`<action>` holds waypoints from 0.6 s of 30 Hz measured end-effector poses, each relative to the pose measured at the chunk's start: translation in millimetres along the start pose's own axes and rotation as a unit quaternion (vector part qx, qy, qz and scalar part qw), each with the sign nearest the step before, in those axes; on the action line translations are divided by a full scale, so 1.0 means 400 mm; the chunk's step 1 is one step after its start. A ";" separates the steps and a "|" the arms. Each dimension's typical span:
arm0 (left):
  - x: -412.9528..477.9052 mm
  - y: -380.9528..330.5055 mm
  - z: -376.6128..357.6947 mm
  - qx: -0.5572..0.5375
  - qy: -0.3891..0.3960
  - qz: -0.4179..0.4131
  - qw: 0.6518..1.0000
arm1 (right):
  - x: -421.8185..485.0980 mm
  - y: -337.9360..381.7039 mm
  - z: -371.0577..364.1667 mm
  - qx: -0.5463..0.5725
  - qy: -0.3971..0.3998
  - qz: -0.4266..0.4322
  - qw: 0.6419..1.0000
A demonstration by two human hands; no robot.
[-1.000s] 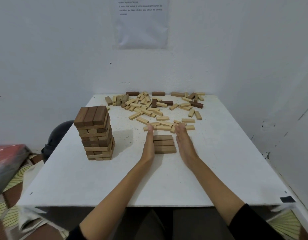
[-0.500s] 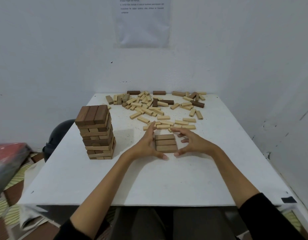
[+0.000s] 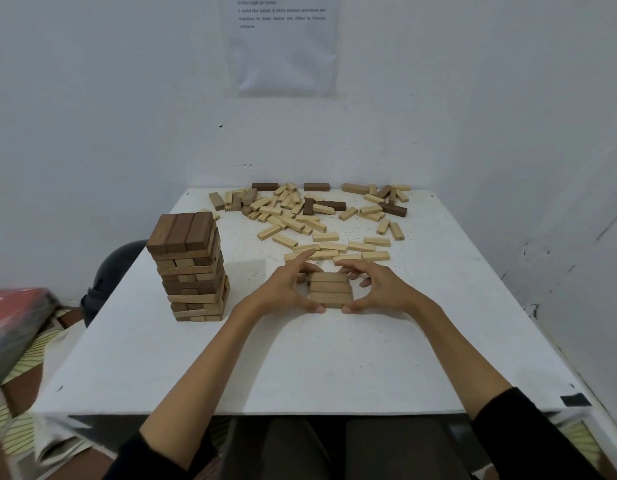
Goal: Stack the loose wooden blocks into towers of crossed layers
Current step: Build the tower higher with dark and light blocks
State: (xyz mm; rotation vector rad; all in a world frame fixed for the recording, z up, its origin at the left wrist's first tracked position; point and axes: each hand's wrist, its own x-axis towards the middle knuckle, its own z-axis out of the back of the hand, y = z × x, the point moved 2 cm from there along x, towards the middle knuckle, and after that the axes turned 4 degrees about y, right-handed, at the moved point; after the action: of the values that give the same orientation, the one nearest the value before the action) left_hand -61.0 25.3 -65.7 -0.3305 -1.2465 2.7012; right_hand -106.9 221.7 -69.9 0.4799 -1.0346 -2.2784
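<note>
Hands curled round a flat layer of three blocks on the tabletop.

Left hand and right hand bracket the layer from either side, thumbs touching its near edge and fingers bent round toward its far edge. The left forefinger stretches out past it. The three brown blocks lie side by side, long sides touching. To the left, well apart, stands a tower of crossed layers, topped by three dark blocks. Loose blocks, mostly pale with a few dark, lie scattered from just beyond the fingertips to the far edge. A sheet of paper hangs on the wall behind.
</note>
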 end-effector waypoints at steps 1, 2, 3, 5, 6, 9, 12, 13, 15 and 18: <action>-0.001 0.000 -0.001 -0.003 0.003 -0.004 1.000 | -0.001 0.000 0.000 0.001 0.000 0.001 1.000; -0.006 -0.005 -0.002 -0.001 0.007 -0.004 1.000 | -0.002 0.000 -0.001 0.006 0.001 0.000 1.000; -0.011 -0.007 -0.004 0.004 0.010 -0.005 1.000 | -0.004 0.002 -0.002 0.018 0.004 -0.001 1.000; -0.026 -0.016 -0.010 -0.008 0.009 -0.004 1.000 | -0.008 0.009 -0.007 0.087 -0.008 0.000 0.996; -0.042 -0.033 -0.013 -0.035 -0.003 -0.001 0.999 | -0.013 0.017 -0.013 0.140 -0.025 -0.001 0.990; -0.076 -0.094 -0.033 -0.197 -0.075 0.015 0.978 | -0.017 0.035 -0.043 0.307 -0.111 -0.016 0.945; -0.085 -0.122 -0.047 -0.211 -0.082 -0.021 0.974 | -0.006 0.042 -0.068 0.432 -0.159 -0.027 0.887; -0.074 -0.116 -0.047 -0.242 -0.082 -0.023 0.967 | -0.003 0.047 -0.072 0.455 -0.161 -0.031 0.875; -0.057 -0.079 -0.051 -0.245 -0.097 -0.016 0.964 | 0.000 0.053 -0.076 0.481 -0.159 -0.033 0.862; -0.034 -0.084 -0.056 -0.283 -0.088 0.023 0.955 | 0.004 0.059 -0.082 0.495 -0.165 -0.032 0.853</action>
State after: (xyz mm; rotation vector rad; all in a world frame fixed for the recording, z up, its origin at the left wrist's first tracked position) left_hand -40.5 60.2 -52.5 -0.1791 -2.0814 2.3925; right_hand -82.0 190.0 -72.5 0.5120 -2.3982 -1.7342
